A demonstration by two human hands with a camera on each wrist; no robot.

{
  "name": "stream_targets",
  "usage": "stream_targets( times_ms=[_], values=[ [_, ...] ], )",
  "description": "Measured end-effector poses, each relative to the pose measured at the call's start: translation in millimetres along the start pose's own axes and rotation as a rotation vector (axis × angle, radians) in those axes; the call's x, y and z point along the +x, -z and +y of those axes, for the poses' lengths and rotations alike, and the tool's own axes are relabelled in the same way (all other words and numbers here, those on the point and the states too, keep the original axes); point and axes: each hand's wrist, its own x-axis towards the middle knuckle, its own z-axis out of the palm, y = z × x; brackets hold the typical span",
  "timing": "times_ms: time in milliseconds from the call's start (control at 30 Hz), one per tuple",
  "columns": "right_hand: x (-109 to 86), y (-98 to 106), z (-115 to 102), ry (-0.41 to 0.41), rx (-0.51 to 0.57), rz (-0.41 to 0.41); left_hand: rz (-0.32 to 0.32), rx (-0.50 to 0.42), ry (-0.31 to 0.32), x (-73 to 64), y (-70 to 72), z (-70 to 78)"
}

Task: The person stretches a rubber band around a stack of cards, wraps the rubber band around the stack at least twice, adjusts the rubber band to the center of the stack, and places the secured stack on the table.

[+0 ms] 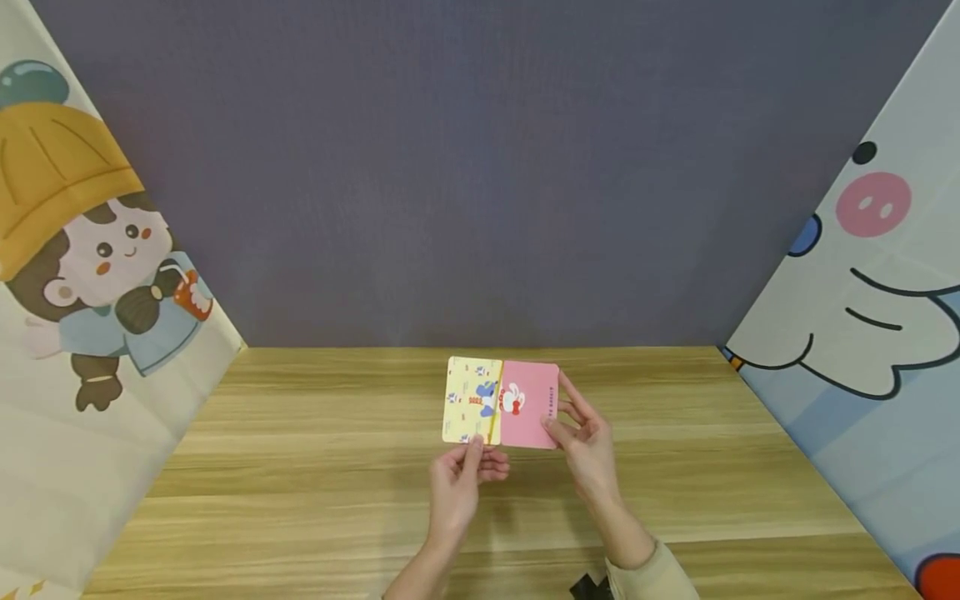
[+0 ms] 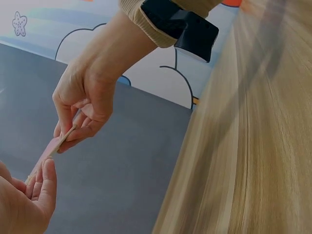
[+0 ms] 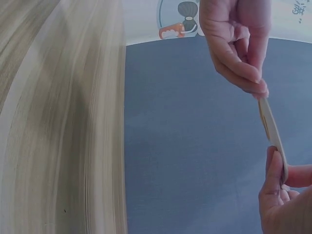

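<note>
A thin notebook (image 1: pixel 528 392) is held spread flat above the table, one half pink with a white rabbit and small lettering, the other half pale yellow with a blue dog print. A narrow yellow band runs near the line where the halves meet. My left hand (image 1: pixel 459 487) pinches its lower edge at the yellow half, thumb on top. On the pink half, my right hand (image 1: pixel 588 446) grips the right edge, thumb over the face and fingers behind. Both wrist views show the notebook (image 3: pixel 273 126) nearly edge-on between the two hands.
Beneath the hands lies a wood-grain table (image 1: pixel 300 467). A dark grey panel (image 1: pixel 480 183) rises at its back edge. Cartoon-printed sheets (image 1: pixel 150 433) flank both sides. In the left wrist view, a black device (image 2: pixel 187 31) sits on the right wrist beside a beige sleeve.
</note>
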Motion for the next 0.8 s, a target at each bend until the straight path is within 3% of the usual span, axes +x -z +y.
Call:
stream_targets(
  times_ms=[100, 233, 333, 433, 567, 633, 800],
  values=[
    [-0.1, 0.3, -0.4, 0.002, 0.005, -0.007, -0.013, -0.018, 0.054, -0.2, -13.4, 37.5],
    [-0.3, 0.6, -0.8, -0.001, 0.008, -0.015, 0.003, -0.016, 0.161, -0.4, -19.1, 50.5],
    [0.4, 1.3, -0.5, -0.006, 0.008, -0.012, -0.016, -0.022, 0.115, 0.1, -12.0, 28.9],
    [0.5, 1.1, -0.3, -0.005, -0.001, -0.011, -0.025, -0.017, 0.079, 0.3, 3.3, -12.1],
    [0.2, 0.2, -0.8, -0.005, -0.001, -0.009, 0.054, -0.022, 0.195, 1.0, 18.6, -55.9],
    [-0.1, -0.7, -1.5, -0.010, 0.010, -0.004, 0.095, -0.041, 0.238, 1.2, 21.4, -63.3],
    [-1.9, -2.8, -4.4, -0.007, 0.030, 0.000, 0.155, -0.046, 0.261, 0.5, 25.4, -65.7]
  ],
)
